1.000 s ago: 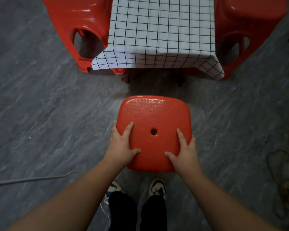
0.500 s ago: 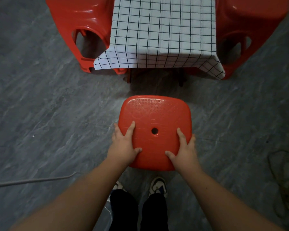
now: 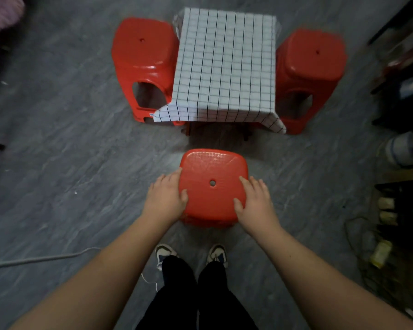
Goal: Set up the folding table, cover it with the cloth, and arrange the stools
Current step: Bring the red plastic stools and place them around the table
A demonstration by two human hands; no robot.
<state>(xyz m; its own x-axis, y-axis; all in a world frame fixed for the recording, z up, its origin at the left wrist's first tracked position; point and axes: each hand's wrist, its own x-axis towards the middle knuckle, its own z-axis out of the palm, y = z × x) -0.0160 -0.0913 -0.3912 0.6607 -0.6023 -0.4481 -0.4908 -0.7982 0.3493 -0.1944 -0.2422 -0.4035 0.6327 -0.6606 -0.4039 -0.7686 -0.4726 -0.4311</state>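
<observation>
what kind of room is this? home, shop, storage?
Probably a home back room or storage corner, not certain. A small table under a checked cloth with red plastic stools stands on a grey floor, and cluttered dark shelving with bottles and cables lines the right side.

Both bare arms reach forward and down, side by side. The left hand (image 3: 165,200) is on the left edge of the stool (image 3: 212,186), with its thumb lying on top and its fingers spread along the side. The right hand (image 3: 255,201) is on the right edge the same way, thumb on top and fingers pointing forward. Two legs in black pants stand below, with a shoe on each foot.
</observation>
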